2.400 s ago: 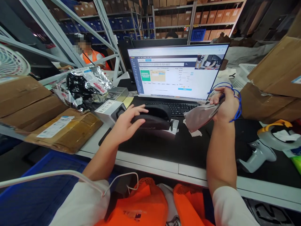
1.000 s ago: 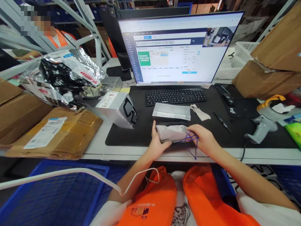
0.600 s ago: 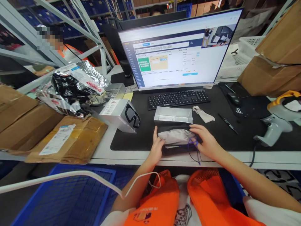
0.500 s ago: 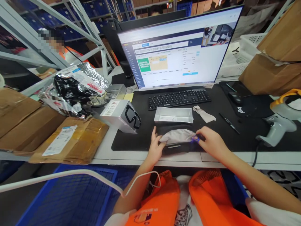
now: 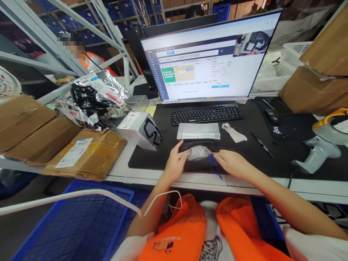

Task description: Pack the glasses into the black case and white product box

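Observation:
A light grey cloth pouch with a blue drawstring lies low over a dark case at the front of the mat. My left hand grips the pouch's left end, its index finger reaching along the case. At the other end, my right hand has its fingers closed on the pouch beside the drawstring. Just behind stands an open, shallow white box. A crumpled grey cloth rests to its right. On the left is a silver-grey box printed with black goggles.
A keyboard and monitor stand behind. Rightward are a pen, mouse and barcode scanner. Cartons and silver packaging crowd the left. A blue crate sits below; a white tube crosses the foreground.
The pouch has been lowered and looks more bunched, with its blue drawstring now hanging toward the front. My right hand has moved left, closer to my left hand.

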{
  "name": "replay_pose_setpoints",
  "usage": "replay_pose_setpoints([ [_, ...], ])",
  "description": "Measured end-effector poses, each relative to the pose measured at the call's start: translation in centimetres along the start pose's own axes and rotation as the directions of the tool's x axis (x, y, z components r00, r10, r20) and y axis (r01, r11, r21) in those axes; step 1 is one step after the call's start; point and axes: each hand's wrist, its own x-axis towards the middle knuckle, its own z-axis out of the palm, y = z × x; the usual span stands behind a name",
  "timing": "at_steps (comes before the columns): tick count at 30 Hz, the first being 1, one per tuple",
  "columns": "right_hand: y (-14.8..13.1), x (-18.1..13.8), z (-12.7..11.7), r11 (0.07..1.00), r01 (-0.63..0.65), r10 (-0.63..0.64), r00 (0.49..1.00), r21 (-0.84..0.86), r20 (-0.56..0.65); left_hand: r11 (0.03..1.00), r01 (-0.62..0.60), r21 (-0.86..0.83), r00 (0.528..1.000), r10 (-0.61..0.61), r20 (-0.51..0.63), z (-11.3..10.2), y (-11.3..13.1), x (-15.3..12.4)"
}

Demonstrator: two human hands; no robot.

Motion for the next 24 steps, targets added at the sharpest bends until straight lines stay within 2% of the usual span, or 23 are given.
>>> replay_pose_setpoints([
  [2, 0.4, 0.4, -0.2, 0.992, -0.005, 0.004, 1.0, 0.129, 0.005, 0.999, 0.015, 0.043, 1.0, -0.015, 0.013, -0.5, -0.4, 1.1],
  [4, 0.7, 0.5, -0.3, 0.94, -0.001, 0.003, 1.0, 0.342, -0.007, 0.998, -0.025, 0.056, 1.0, 0.025, 0.004, -0.9, -0.7, 2.1],
  [6, 0.6, 0.4, -0.3, 0.851, 0.025, 0.004, 0.999, 0.525, -0.053, 0.991, -0.119, 0.067, 0.992, 0.122, -0.028, -1.1, -1.0, 2.7],
  [8, 0.0, 0.3, -0.3, 0.8, 0.107, -0.034, 0.99, 0.59, -0.134, 0.969, -0.225, 0.098, 0.971, 0.231, -0.061, -1.1, -1.1, 3.0],
  [11, -1.2, 0.6, -0.1, 0.793, 0.275, -0.188, 0.959, 0.544, -0.211, 0.939, -0.327, 0.104, 0.936, 0.337, -0.102, -0.8, -1.2, 3.1],
  [14, -1.8, 1.3, 0.3, 0.79, 0.384, -0.311, 0.923, 0.478, -0.228, 0.946, -0.309, 0.101, 0.938, 0.321, -0.133, -0.7, -1.1, 3.4],
  [17, -1.3, 1.9, 0.7, 0.807, 0.478, -0.382, 0.87, 0.347, -0.31, 0.946, -0.225, 0.233, 0.971, 0.239, -0.031, -1.1, -0.2, 4.3],
  [20, -0.4, 2.1, 0.7, 0.835, 0.51, -0.406, 0.824, 0.205, -0.397, 0.883, -0.237, 0.406, 0.971, 0.202, 0.128, -1.7, 1.6, 5.7],
  [22, 0.0, 2.1, 0.3, 0.865, 0.488, -0.409, 0.822, 0.119, -0.396, 0.811, -0.287, 0.51, 0.954, 0.194, 0.229, -1.9, 2.8, 6.6],
  [24, 0.2, 2.2, -0.1, 0.9, 0.437, -0.41, 0.844, -0.001, -0.346, 0.764, -0.305, 0.568, 0.946, 0.174, 0.274, -1.7, 3.6, 7.4],
])
